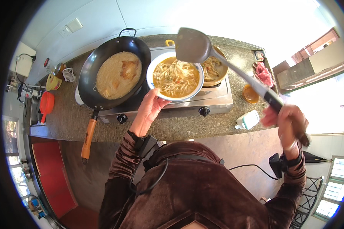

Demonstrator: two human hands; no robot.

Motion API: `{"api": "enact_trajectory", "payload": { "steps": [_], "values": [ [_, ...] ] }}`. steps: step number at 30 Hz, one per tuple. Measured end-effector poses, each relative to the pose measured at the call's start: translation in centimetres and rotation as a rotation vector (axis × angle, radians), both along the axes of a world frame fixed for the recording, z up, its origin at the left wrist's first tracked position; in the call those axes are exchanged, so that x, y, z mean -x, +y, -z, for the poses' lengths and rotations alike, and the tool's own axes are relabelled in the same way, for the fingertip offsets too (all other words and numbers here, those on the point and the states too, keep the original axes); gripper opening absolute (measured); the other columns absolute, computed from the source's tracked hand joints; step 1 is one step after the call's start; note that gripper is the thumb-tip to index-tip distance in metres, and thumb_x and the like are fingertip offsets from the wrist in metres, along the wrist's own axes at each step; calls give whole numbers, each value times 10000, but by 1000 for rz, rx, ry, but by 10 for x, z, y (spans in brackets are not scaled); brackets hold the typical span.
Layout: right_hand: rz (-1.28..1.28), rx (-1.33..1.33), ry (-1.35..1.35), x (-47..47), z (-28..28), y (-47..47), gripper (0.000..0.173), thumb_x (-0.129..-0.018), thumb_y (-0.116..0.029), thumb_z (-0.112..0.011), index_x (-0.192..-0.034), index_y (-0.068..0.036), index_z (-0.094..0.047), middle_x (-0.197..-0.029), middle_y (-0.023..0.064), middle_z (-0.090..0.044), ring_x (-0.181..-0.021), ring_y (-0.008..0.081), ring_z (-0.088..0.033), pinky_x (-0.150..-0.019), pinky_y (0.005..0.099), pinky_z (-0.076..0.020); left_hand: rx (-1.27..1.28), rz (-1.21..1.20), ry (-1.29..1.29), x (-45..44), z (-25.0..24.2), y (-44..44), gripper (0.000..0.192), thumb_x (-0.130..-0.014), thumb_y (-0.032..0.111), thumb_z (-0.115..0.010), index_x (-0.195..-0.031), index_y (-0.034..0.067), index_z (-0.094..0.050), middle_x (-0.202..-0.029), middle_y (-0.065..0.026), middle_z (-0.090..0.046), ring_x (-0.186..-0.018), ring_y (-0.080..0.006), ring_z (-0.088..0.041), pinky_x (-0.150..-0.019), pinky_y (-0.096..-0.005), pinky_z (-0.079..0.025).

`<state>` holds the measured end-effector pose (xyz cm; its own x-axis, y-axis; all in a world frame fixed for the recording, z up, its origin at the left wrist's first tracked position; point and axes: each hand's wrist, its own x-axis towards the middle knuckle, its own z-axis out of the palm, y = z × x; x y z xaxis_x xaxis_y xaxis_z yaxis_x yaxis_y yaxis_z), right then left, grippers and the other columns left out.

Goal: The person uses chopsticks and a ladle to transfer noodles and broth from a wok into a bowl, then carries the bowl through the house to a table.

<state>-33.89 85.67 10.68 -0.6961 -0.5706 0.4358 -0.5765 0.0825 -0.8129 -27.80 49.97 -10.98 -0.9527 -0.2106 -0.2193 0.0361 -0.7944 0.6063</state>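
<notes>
My left hand grips the near rim of a white bowl with blue marks, filled with noodles in yellowish broth. In my right hand is the dark handle of a wok spatula; the hand is blurred. The spatula's blade hangs over the far edge of the bowl and hides part of it. Left of the bowl, a black wok with a wooden handle holds thin noodles in broth and a browned piece of food. Partly behind the bowl is a yellowish pot of cooked food.
A two-knob gas stove stands on the speckled stone counter. To the right are a small brown bowl, a white plastic container and a pink cloth. A red ladle-like scoop lies at the left by the sink.
</notes>
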Motion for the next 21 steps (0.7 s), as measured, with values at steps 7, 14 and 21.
{"api": "enact_trajectory", "payload": {
  "steps": [7, 14, 21],
  "values": [
    [317, 510, -718, 112, 39, 5, 121, -855, -68, -447, -936, -30, -529, -786, 206, -645, -601, 225, -656, -555, 271, -556, 3, -13, -10, 4, -15, 5, 486, -870, 185, -609, -1265, -23, -416, -1229, -157, -541, -1082, -250, -582, -862, -384, -555],
    [253, 474, -774, 153, 95, -33, 136, -852, -60, -459, -961, 7, -506, -773, 186, -635, -628, 251, -669, -569, 301, -581, -2, -11, -51, -2, -23, -1, 508, -889, 192, -589, -1310, 15, -365, -1271, -138, -508, -1108, -251, -565, -842, -372, -574],
    [261, 400, -830, 154, 101, -46, 112, -846, -81, -487, -932, -17, -519, -784, 160, -628, -627, 234, -664, -572, 306, -583, 12, -24, -69, -6, -20, -4, 510, -859, 166, -616, -1284, -12, -397, -1247, -146, -529, -1098, -242, -573, -853, -368, -563]
  ]
}}
